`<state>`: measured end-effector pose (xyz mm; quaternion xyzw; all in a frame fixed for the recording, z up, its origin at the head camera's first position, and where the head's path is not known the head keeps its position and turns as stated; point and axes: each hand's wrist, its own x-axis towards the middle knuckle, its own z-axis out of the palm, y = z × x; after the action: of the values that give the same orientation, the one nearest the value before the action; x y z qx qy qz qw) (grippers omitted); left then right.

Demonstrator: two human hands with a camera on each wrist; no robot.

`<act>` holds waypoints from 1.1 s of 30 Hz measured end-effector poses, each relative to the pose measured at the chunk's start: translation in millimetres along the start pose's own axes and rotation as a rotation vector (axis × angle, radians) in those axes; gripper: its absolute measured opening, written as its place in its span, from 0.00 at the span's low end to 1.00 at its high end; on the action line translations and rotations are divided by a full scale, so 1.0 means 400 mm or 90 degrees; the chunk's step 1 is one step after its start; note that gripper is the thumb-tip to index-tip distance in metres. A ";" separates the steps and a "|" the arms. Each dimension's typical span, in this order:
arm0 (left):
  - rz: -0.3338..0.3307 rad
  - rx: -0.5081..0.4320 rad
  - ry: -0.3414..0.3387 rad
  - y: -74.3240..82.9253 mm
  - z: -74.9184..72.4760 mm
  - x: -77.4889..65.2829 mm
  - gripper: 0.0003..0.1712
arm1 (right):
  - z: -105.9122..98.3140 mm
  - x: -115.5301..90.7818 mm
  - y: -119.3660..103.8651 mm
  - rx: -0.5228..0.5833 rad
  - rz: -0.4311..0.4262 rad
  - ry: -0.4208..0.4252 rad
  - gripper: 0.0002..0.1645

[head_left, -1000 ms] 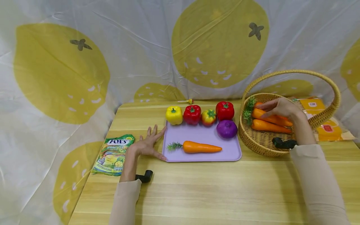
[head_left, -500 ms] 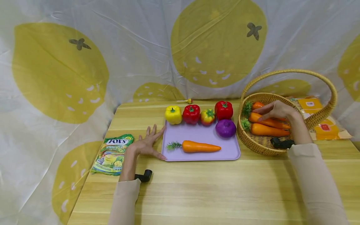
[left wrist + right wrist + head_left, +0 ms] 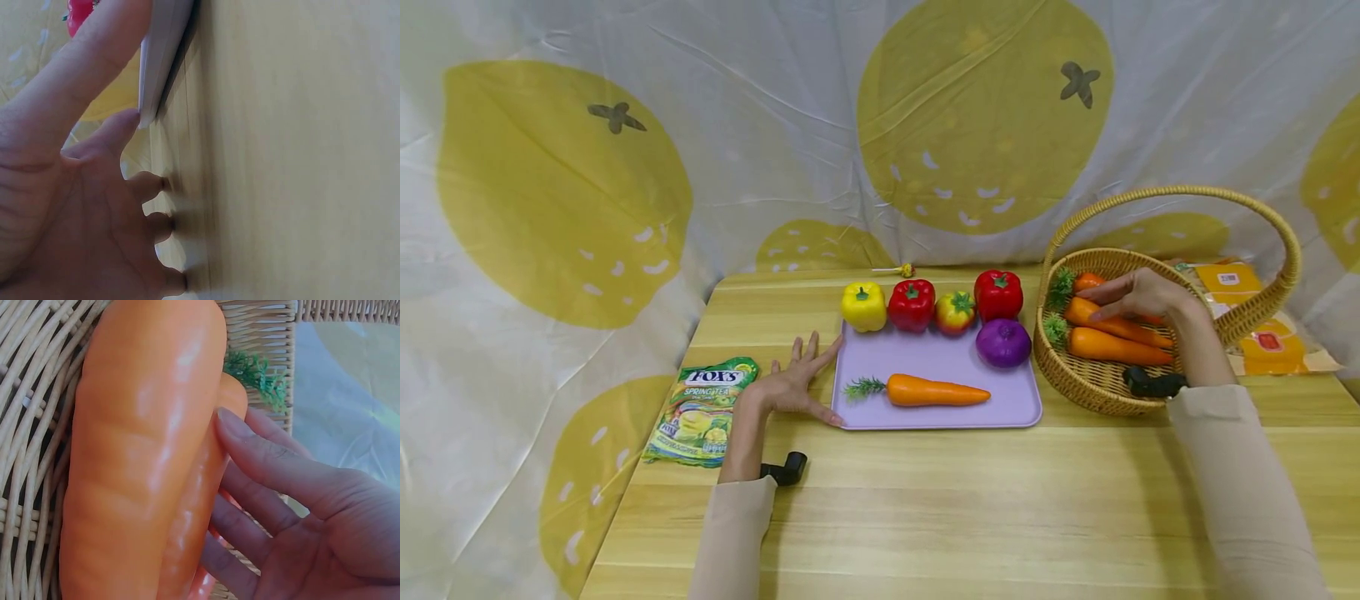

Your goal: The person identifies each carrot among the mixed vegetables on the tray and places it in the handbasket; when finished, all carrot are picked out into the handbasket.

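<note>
In the head view my left hand (image 3: 793, 385) has its fingers spread on the table, with thumb and forefinger touching the left edge of the lilac tray (image 3: 917, 354). On the tray lies a carrot (image 3: 936, 391) with green leaves. My right hand (image 3: 1142, 296) reaches into the wicker basket (image 3: 1093, 400), which holds several carrots. It pinches the middle carrot (image 3: 197, 481), thumb on the near side and fingers behind. Closer to the camera in the right wrist view lies a larger-looking front carrot (image 3: 140, 450). A back carrot (image 3: 1087, 281) is partly hidden by the hand.
A yellow pepper (image 3: 863, 307), two red peppers, a yellow-red fruit (image 3: 955, 312) and a purple onion (image 3: 1003, 343) sit along the tray's back and right. A candy bag (image 3: 703, 412) lies left, a lollipop (image 3: 906, 270) behind. The basket handle (image 3: 1180, 190) arches high; orange packets (image 3: 1270, 342) lie beyond.
Over the last second the right hand has lowered slightly in the basket, and the middle carrot has shifted a little left and toward the front carrot. The left hand and tray have stayed put.
</note>
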<state>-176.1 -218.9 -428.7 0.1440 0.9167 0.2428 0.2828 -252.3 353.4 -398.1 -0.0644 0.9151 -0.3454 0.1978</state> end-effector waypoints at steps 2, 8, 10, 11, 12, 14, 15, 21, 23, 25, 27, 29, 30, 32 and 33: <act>0.000 -0.001 0.001 -0.001 0.000 0.000 0.80 | -0.001 -0.001 -0.001 -0.004 0.000 -0.002 0.33; 0.000 -0.008 0.000 -0.004 0.001 -0.001 0.79 | -0.003 -0.001 -0.006 0.006 0.005 -0.011 0.34; 0.000 -0.010 -0.001 -0.005 0.002 -0.002 0.79 | -0.002 0.000 -0.008 0.008 0.008 -0.014 0.34; 0.000 -0.010 -0.001 -0.005 0.002 -0.003 0.79 | -0.002 0.000 -0.009 0.007 0.009 -0.015 0.35; 0.000 -0.011 -0.001 -0.005 0.002 -0.003 0.79 | -0.003 0.001 -0.010 0.006 0.009 -0.016 0.35; 0.001 -0.013 0.000 -0.005 0.002 -0.005 0.79 | -0.003 0.002 -0.011 0.002 0.010 -0.018 0.35; 0.001 -0.014 0.001 -0.005 0.002 -0.005 0.79 | -0.004 0.003 -0.011 0.001 0.011 -0.018 0.35; 0.001 -0.013 0.002 -0.005 0.003 -0.007 0.79 | -0.004 0.004 -0.013 -0.004 0.007 -0.012 0.35; 0.000 -0.012 0.001 -0.005 0.004 -0.007 0.79 | -0.004 0.002 -0.012 0.001 0.007 -0.011 0.34; 0.000 -0.009 0.001 -0.004 0.005 -0.006 0.79 | -0.005 0.000 -0.012 0.016 0.010 -0.012 0.32; 0.000 -0.008 0.001 -0.004 0.005 -0.005 0.79 | -0.005 -0.002 -0.012 0.036 0.013 -0.011 0.31; -0.001 -0.004 0.001 -0.003 0.004 -0.004 0.79 | -0.006 -0.005 -0.013 0.051 0.016 -0.009 0.30; -0.001 -0.002 0.002 -0.003 0.004 -0.004 0.79 | -0.006 -0.006 -0.013 0.058 0.018 -0.005 0.30; -0.001 0.002 0.002 -0.002 0.002 -0.003 0.79 | -0.008 -0.011 -0.014 0.055 0.014 0.007 0.30; -0.002 0.003 0.002 -0.001 0.002 -0.002 0.78 | -0.009 -0.014 -0.016 0.056 0.013 0.010 0.30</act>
<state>-175.1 -219.4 -429.1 0.1430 0.9179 0.2404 0.2815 -248.9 352.2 -389.6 -0.0433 0.9011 -0.3840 0.1967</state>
